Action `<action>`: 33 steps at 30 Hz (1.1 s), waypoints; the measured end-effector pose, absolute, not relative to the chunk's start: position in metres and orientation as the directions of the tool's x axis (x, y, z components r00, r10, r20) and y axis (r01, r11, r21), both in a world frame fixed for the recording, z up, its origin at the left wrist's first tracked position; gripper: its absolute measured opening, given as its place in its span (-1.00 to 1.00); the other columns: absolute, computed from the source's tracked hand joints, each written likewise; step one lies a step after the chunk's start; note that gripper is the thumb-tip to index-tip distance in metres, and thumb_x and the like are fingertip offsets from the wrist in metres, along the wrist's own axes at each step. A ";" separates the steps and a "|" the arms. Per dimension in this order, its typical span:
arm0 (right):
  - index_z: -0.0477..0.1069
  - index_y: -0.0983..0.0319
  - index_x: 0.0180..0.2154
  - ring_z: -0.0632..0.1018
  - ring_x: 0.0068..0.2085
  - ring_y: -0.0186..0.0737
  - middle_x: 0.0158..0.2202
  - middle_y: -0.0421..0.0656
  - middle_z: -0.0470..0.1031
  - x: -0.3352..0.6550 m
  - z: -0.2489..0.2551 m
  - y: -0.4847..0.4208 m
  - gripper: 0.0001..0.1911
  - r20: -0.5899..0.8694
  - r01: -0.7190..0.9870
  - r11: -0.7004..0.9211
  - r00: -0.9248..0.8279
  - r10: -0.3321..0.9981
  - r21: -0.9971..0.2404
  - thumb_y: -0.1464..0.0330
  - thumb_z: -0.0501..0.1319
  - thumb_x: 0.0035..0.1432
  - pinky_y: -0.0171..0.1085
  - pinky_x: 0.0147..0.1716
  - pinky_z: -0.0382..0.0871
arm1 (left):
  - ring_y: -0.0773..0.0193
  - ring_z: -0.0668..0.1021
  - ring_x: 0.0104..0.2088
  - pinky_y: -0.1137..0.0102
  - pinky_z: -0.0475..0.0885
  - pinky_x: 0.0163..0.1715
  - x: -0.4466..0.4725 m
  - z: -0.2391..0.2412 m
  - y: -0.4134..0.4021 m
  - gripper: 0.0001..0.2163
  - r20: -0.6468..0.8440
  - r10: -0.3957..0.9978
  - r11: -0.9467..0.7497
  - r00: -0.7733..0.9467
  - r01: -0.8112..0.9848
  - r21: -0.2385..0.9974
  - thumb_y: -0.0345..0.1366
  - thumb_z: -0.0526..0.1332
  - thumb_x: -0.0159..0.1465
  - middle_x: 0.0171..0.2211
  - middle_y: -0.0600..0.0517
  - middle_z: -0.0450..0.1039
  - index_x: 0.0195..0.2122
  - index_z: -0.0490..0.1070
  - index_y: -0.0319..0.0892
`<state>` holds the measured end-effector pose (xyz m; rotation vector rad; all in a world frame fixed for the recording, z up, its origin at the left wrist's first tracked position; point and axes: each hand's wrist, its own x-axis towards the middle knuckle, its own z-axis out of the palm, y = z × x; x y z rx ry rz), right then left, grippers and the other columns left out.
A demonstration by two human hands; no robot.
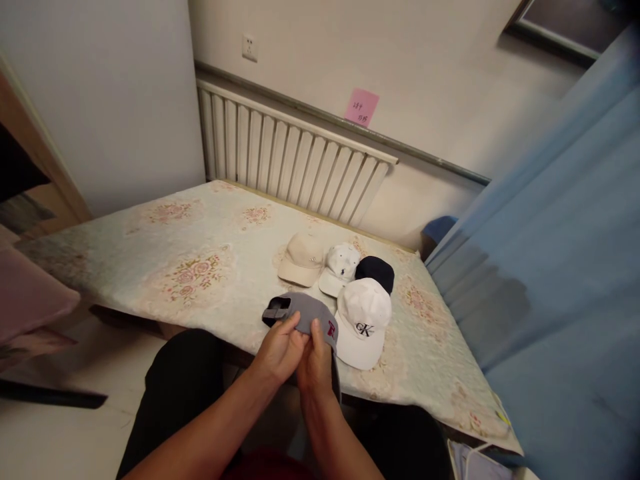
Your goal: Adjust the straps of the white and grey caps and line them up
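A grey baseball cap [310,311] with a red emblem is held between my two hands over the table's near edge. Its back strap and opening point left, and part of the brim is hidden behind my right hand. My left hand [283,347] is closed on the cap's lower edge, thumb on the fabric. Close beside it, my right hand [315,360] grips the cap near the emblem. Just right of the cap lies a white cap with black letters [364,313]. Behind are a beige cap [303,257], a smaller white cap [341,263] and a black cap [376,270].
The caps rest on a table with a floral cloth [150,267]. A radiator [290,153] runs along the wall behind, with a pink note [362,107] above it. A blue curtain [560,233] hangs at the right. Pink fabric [33,293] is at the left.
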<state>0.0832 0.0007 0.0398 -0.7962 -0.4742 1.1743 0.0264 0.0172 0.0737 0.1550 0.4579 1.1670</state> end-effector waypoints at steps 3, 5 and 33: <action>0.46 0.29 -0.12 0.56 -0.11 -0.12 -0.14 -0.07 0.57 0.083 0.040 0.002 -0.65 -0.149 -0.688 0.117 0.315 0.937 -0.717 0.25 0.26 0.07 -0.09 0.02 0.37 | 0.10 0.60 -0.20 0.22 0.42 -0.03 0.028 0.075 0.013 -0.92 -0.255 0.907 0.412 0.335 -0.831 0.373 -0.44 0.18 0.21 -0.38 -0.11 0.58 -0.37 0.46 -0.29; 0.46 0.31 -0.14 0.57 -0.13 -0.12 -0.17 -0.07 0.58 0.083 0.042 0.004 -0.65 -0.169 -0.688 0.110 0.326 0.930 -0.718 0.24 0.25 0.07 -0.09 0.01 0.38 | 0.10 0.59 -0.18 0.23 0.40 -0.01 0.028 0.076 0.012 -0.93 -0.222 0.920 0.386 0.322 -0.839 0.383 -0.47 0.19 0.18 -0.37 -0.10 0.58 -0.38 0.47 -0.29; 0.43 0.31 -0.14 0.51 -0.03 -0.16 -0.10 -0.06 0.54 0.107 0.048 0.009 -0.67 -0.033 -0.694 0.209 0.318 0.947 -0.689 0.24 0.16 0.13 -0.02 0.13 0.23 | 0.07 0.53 -0.02 0.13 0.35 0.08 0.012 0.063 0.010 -0.85 -0.254 0.913 0.401 0.318 -0.809 0.430 -0.38 0.09 0.30 -0.15 -0.20 0.53 -0.17 0.41 -0.27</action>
